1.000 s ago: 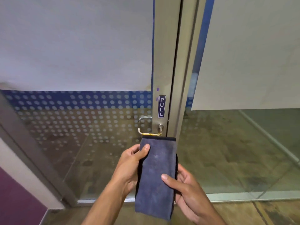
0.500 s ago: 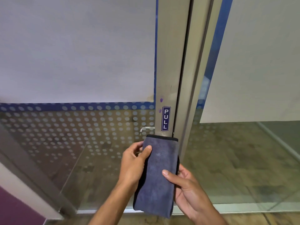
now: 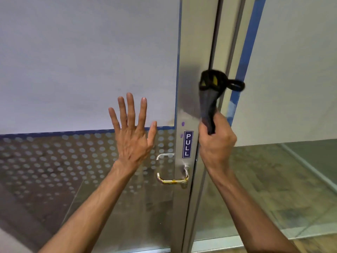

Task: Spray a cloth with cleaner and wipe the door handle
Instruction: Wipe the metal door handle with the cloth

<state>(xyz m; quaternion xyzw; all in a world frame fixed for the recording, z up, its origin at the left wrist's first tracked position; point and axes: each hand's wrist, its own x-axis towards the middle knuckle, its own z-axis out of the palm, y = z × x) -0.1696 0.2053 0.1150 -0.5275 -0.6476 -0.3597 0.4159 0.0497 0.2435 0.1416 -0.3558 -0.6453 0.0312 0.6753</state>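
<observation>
The metal door handle (image 3: 172, 175), a silver lever with a yellowish sheen, sits on the door's aluminium stile below a blue PULL sticker (image 3: 187, 144). My right hand (image 3: 218, 143) is raised to the right of the sticker and is shut on the grey-blue cloth (image 3: 209, 101), which is bunched and sticks up from my fist, blurred, with a black-and-yellow edge at its top. My left hand (image 3: 134, 133) is open with fingers spread, flat against or just in front of the glass, up and left of the handle. No spray bottle is in view.
The glass door (image 3: 73, 161) carries a frosted upper panel and a dotted band. A second glass panel (image 3: 282, 179) stands to the right of the door frame (image 3: 218, 52). Brown floor shows through the lower glass.
My left hand has let go of the cloth and risen, open, to the glass. My right hand has bunched the cloth and lifted it above the handle, which is uncovered now.
</observation>
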